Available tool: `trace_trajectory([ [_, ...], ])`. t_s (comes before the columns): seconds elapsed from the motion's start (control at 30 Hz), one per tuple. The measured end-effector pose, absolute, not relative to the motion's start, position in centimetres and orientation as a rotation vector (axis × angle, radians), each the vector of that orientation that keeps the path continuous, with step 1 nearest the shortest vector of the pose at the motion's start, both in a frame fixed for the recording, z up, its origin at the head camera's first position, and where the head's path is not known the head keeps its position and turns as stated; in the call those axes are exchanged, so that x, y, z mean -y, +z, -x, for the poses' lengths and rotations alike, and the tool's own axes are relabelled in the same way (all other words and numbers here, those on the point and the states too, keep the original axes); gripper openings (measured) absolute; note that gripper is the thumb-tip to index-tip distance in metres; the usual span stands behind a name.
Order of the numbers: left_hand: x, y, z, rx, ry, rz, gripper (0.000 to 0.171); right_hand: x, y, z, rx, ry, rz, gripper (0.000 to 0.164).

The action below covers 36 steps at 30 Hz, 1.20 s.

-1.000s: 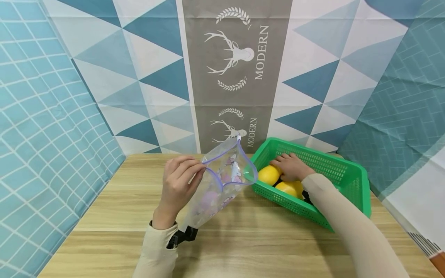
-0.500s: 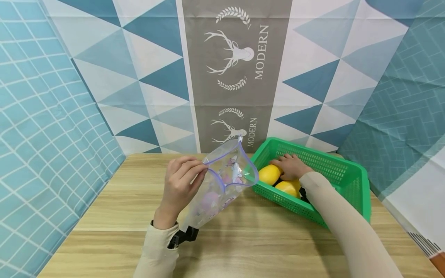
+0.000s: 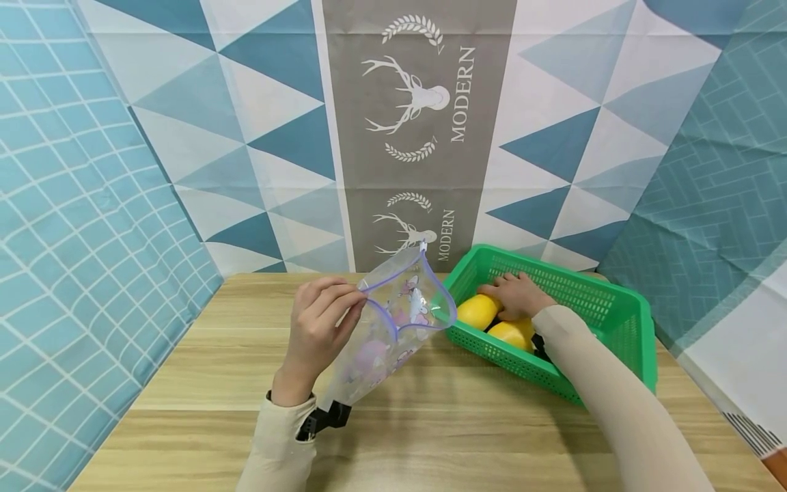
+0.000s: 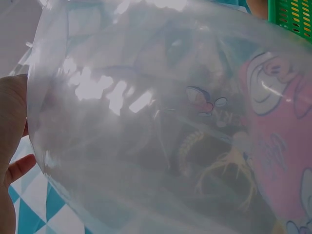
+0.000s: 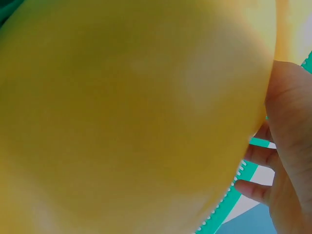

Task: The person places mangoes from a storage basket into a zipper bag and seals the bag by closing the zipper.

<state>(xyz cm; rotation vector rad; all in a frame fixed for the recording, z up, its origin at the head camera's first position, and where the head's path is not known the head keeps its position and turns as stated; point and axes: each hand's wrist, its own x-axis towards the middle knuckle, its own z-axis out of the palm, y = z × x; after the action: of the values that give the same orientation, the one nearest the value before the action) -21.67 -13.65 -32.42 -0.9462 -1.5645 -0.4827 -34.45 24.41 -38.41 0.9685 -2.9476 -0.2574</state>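
Head view shows the person's left hand (image 3: 320,324), left of centre, pinching the lilac rim (image 3: 439,283) of a clear bag (image 3: 378,352) between thumb and fingertips. Taking it at one edge seems meant to let the mouth gape. The bag slants, its base at lower left and its mouth at upper right, facing the green basket (image 3: 645,321). The mouth overlaps the basket's left corner in the frame; whether they touch cannot be told.

At right, the right hand (image 3: 519,297) reaches inside the basket, its fingers on the upper right side of one yellow fruit (image 3: 476,311); a second yellow fruit (image 3: 513,333) lies just beside it. The right wrist view shows fingers apart, but whether they grip cannot be told. The basket sits slantwise on the wooden table (image 3: 443,437), its near wall probably steadying both fruits.
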Motion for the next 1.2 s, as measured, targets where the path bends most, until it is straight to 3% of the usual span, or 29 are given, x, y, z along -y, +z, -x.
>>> trace_trajectory([
  [0.67, 13.7, -32.5, 21.6, 1.566, -0.488, 0.935, 0.020, -25.5, -36.4, 33.2, 2.887, -0.283, -0.968, 0.060],
  [1.2, 13.7, -32.6, 21.6, 1.576, -0.490, 0.935, 0.021, -27.0, -35.4, 31.7, 2.784, -0.277, -0.940, 0.055],
])
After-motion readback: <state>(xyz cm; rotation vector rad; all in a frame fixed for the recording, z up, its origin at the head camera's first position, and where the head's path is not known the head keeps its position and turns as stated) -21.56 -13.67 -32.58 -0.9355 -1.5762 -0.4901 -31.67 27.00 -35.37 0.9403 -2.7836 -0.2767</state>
